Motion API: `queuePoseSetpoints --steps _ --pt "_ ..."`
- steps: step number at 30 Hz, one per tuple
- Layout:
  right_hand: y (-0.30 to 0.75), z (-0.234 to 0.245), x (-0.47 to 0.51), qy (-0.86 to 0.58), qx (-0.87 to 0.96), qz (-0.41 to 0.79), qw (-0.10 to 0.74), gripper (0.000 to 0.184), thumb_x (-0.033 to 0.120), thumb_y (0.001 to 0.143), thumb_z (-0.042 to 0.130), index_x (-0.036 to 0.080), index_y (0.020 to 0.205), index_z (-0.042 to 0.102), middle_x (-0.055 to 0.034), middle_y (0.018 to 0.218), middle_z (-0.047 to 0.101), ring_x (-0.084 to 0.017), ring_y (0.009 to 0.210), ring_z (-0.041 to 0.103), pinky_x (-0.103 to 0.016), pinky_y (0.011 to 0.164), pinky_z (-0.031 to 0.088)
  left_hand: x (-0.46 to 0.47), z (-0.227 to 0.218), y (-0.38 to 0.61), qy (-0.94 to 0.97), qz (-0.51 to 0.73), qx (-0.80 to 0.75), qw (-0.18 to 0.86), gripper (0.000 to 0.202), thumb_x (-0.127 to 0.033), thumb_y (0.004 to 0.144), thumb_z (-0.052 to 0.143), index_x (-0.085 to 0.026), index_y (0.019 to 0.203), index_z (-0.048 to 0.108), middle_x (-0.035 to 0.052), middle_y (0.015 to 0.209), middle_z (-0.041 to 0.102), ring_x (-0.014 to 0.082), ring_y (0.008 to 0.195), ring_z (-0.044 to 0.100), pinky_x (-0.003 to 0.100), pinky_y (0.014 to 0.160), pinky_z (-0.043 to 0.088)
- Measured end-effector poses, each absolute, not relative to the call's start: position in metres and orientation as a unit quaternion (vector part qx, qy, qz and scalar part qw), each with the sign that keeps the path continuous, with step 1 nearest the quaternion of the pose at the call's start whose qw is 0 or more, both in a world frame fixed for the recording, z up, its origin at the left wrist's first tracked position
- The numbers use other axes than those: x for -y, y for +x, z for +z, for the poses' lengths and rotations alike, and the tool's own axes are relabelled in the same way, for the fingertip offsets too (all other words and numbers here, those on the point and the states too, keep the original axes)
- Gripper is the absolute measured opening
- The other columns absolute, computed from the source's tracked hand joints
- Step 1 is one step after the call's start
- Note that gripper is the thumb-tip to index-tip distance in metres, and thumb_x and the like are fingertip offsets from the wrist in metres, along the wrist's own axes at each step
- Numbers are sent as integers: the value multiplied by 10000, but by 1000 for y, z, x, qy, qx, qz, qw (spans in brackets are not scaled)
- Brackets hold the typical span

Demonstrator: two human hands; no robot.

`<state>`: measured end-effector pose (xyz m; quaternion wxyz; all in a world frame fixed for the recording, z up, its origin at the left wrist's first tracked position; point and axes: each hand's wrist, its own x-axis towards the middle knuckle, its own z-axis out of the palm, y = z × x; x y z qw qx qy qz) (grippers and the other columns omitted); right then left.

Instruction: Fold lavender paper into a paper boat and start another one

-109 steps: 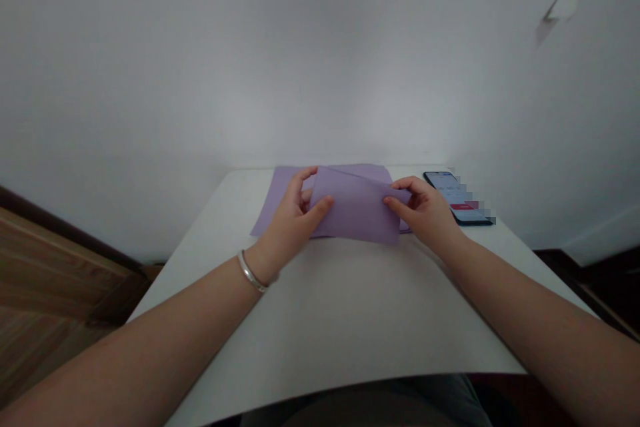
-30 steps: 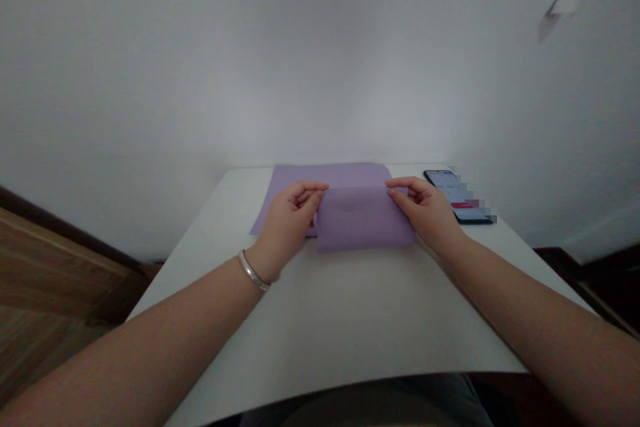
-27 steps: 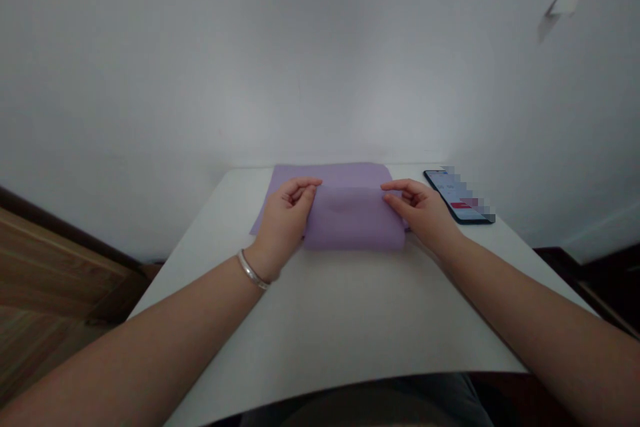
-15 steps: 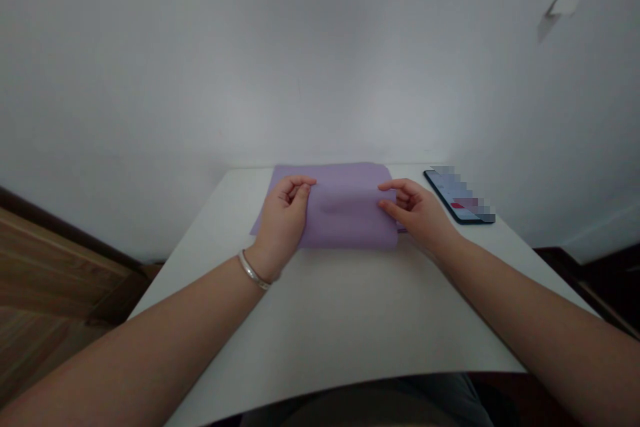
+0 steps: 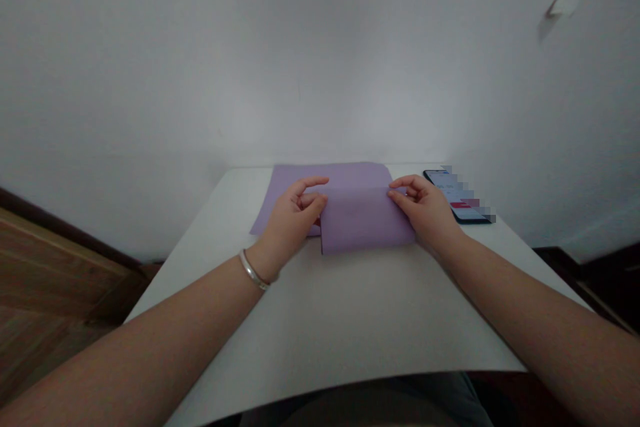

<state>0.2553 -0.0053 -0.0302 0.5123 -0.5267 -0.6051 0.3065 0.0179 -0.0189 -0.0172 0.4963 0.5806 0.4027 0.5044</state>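
Note:
A folded purple sheet of paper [image 5: 367, 220] stands raised over the white table between my hands, its lower edge toward me. Behind it, another purple sheet [image 5: 345, 175] lies flat and is partly covered. My right hand [image 5: 425, 207] pinches the upper right corner of the folded paper between thumb and fingers. At its upper left corner is my left hand [image 5: 295, 213], with the thumb over the paper's edge, the index finger stretched out above and the other fingers curled. A silver bangle [image 5: 253, 270] circles the left wrist.
A phone [image 5: 457, 197] with a lit, partly blurred screen rests on the table [image 5: 345, 320] to the right. The pale wall [image 5: 320, 67] rises right behind the table. Wooden furniture [image 5: 55, 280] stands at the left.
The folded paper has shifted right and slightly toward me, so its left edge now shows. My left hand has moved right and its index finger has straightened. My right hand has moved slightly right.

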Motion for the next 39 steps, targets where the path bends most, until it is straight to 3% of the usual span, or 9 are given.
queuePoseSetpoints --steps 9,12,15,22,27,30,33,39 --pt "254 -29 5 -540 618 268 505 176 321 740 653 213 876 623 85 542 307 -82 465 285 -224 433 174 19 -19 18 608 476 -413 483 334 -340 818 591 -248 1120 483 -116 524 378 58 410 358 142 412 306" --pt "255 -30 4 -543 624 261 498 188 330 740 651 217 888 627 81 554 330 -84 469 306 -223 442 197 17 -21 17 638 461 -437 436 215 -361 841 554 -217 1000 565 -90 542 386 59 422 364 152 412 306" --pt "256 -30 4 -554 624 246 493 205 345 733 655 217 892 637 72 579 371 -86 481 338 -223 461 240 15 -23 16 670 435 -469 376 232 -362 859 515 -179 915 648 -56 556 427 67 442 384 169 418 306" --pt "260 -35 -3 -584 643 213 447 261 368 741 639 226 957 672 34 669 503 -104 529 424 -238 504 316 13 -22 14 733 337 -507 303 263 -303 844 556 -209 1034 712 -37 536 507 95 464 410 205 442 285" --pt "261 -37 -4 -596 673 215 381 242 351 759 617 231 957 687 10 703 603 -117 529 477 -258 522 375 11 -20 13 763 293 -529 230 272 -254 870 533 -229 1069 716 15 845 720 152 691 605 255 646 461" --pt "259 -35 -3 -579 700 191 373 177 270 719 655 203 877 701 -47 960 648 -87 531 479 -275 559 433 8 -21 11 771 280 -534 205 286 -219 889 507 -222 1095 706 21 1052 723 184 910 651 292 843 487" --pt "258 -33 -1 -554 723 173 374 135 193 695 672 180 826 704 -92 1143 599 -64 533 496 -294 608 487 5 -22 9 781 259 -541 177 298 -201 901 492 -212 1116 697 25 1108 710 190 994 651 301 926 476" --pt "255 -31 1 -537 776 122 309 137 122 736 641 213 785 731 -60 1034 639 -107 639 571 -310 701 523 2 -23 7 833 201 -504 103 293 -163 889 506 -198 1106 699 43 1085 718 205 995 659 333 941 483"
